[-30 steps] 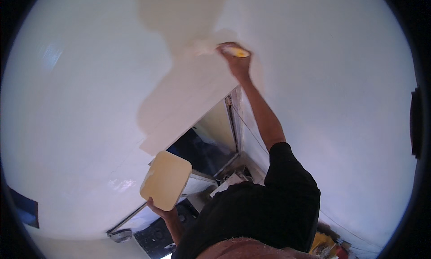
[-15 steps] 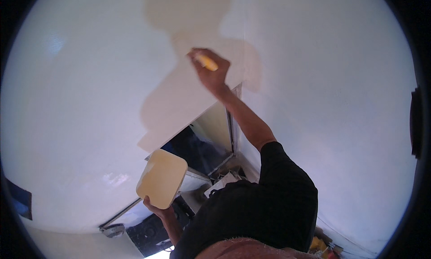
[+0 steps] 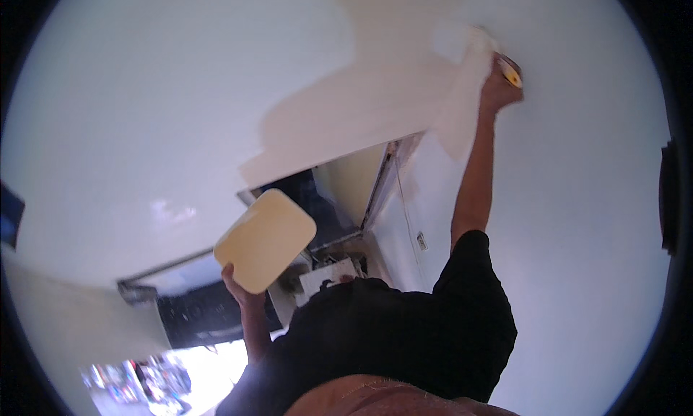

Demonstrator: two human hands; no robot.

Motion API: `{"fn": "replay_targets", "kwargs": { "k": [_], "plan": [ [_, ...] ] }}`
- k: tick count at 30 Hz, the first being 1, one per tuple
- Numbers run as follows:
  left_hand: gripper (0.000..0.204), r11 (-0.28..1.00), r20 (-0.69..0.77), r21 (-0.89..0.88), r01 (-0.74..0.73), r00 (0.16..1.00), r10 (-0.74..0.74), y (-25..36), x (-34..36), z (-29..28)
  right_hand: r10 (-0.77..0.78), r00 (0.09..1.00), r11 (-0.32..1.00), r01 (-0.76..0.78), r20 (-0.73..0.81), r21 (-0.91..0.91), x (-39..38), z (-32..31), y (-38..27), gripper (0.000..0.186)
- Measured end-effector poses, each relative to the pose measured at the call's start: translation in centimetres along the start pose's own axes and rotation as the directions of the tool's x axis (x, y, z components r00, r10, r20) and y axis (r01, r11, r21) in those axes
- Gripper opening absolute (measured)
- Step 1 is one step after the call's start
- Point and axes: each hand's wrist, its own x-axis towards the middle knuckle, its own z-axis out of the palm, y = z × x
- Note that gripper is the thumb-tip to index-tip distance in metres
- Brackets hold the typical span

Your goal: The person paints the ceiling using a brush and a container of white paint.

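Note:
My right hand (image 3: 497,91) is raised at arm's length and shut on a yellow-handled spreading tool (image 3: 511,71), pressed flat against the white surface. It sits at the right edge of a cream patch of fresh coating (image 3: 375,106) that spreads across the white. My left hand (image 3: 244,292) is lower, shut on the underside of a cream square board with rounded corners (image 3: 266,239), held roughly level. My black-sleeved torso (image 3: 404,336) fills the lower middle.
A dark opening with a metal frame (image 3: 325,199) lies under the cream patch, between my two arms. White surface (image 3: 592,235) stretches to the right and upper left. A bright outdoor area (image 3: 144,380) shows at the lower left.
My right hand with the tool swept first leftward over the cream patch, then far to the right edge of it. The left hand kept the board in about the same place.

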Motion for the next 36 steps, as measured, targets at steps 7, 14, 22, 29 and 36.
{"fn": "replay_targets", "kwargs": {
  "k": [7,14,22,29,36],
  "plan": [
    [0.027,0.983,-0.038,0.155,0.099,0.995,-0.094,-1.8,-1.2,0.7,-0.084,0.977,0.994,0.097,0.194,-0.057,-9.2,3.3,-4.1,0.012],
    [0.042,0.977,-0.022,0.211,0.020,1.000,-0.016,-4.3,-0.4,-0.3,0.109,0.737,0.984,-0.175,0.667,0.033,-19.4,5.9,-20.7,0.016],
    [0.057,0.965,-0.066,0.251,0.078,0.996,-0.063,0.8,-1.6,0.8,-0.021,0.212,0.911,-0.399,0.977,0.106,-25.1,4.2,-26.5,0.026],
    [0.048,0.964,-0.045,0.170,0.203,0.979,-0.198,1.3,-1.4,0.8,-0.118,-0.303,0.929,-0.371,0.946,-0.003,-29.4,3.1,-27.8,0.023],
    [0.048,0.983,-0.067,0.022,0.183,0.981,-0.181,0.0,-1.6,-0.1,-0.110,-0.344,0.935,-0.355,0.932,-0.021,-29.4,3.4,-28.2,0.022]
  ]
}}
